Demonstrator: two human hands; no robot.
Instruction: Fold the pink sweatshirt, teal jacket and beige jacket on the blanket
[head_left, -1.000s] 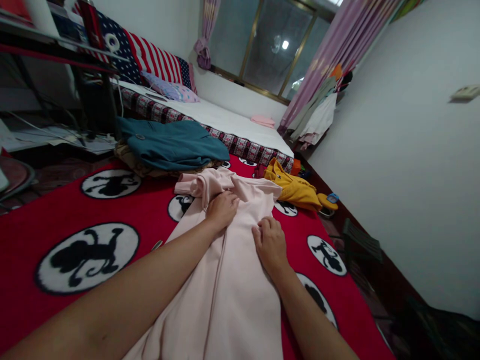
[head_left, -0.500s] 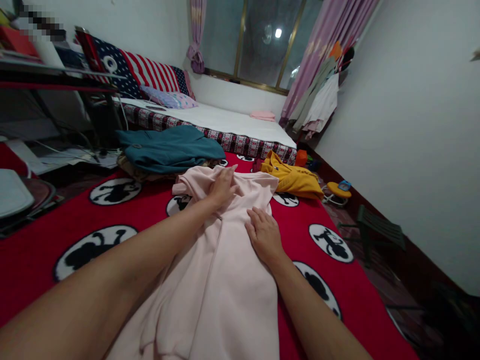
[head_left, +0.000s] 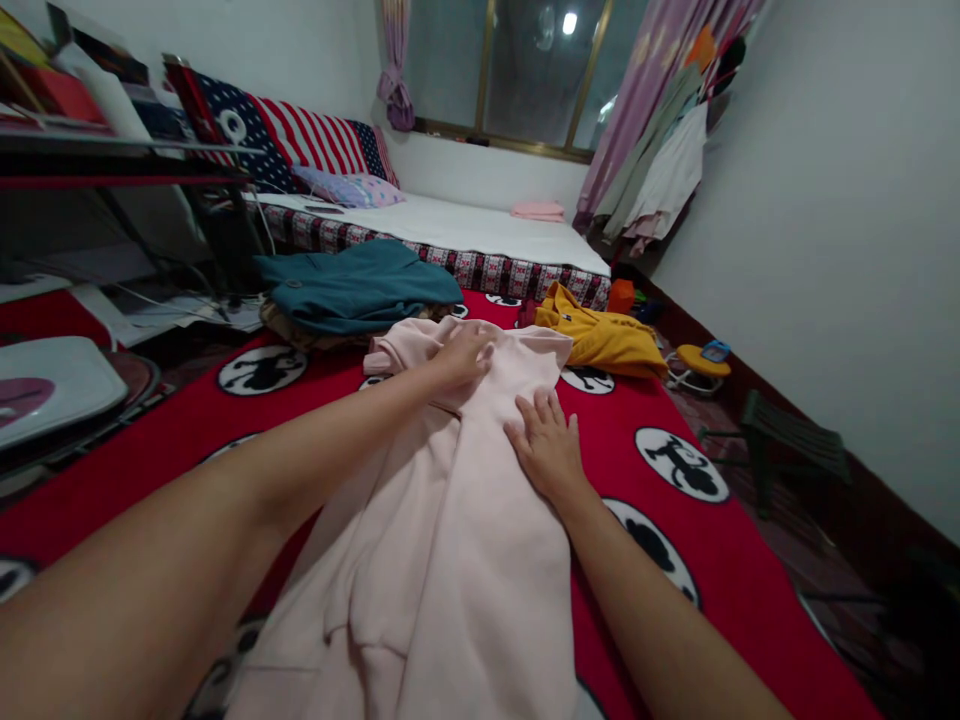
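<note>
A pale pink garment [head_left: 487, 540] of smooth, thick cloth lies lengthwise before me, its neck end pointing away and one side folded inward over its middle. Near the neck, my left hand [head_left: 463, 358] has its fingers curled into the cloth, closed on it; the fingertips are partly hidden. My right hand [head_left: 549, 445] rests palm down on the garment's right edge, fingers spread. Just beyond on the left is a stack of folded clothes with a teal garment [head_left: 360, 287] on top. A mustard-yellow garment [head_left: 600, 335] lies folded at the far right.
Everything lies on a red blanket [head_left: 525, 302] with round black-and-white patches. Behind it stands a bed [head_left: 465, 225] with a white sheet. At the left is a cluttered desk [head_left: 127, 160]; a dark green folding stool [head_left: 795, 437] and a yellow-topped stool [head_left: 703, 362] stand right.
My left hand goes from lying flat with fingers extended to curling into the cloth near the neck. My right hand stays spread on the right edge. The view has shifted slightly.
</note>
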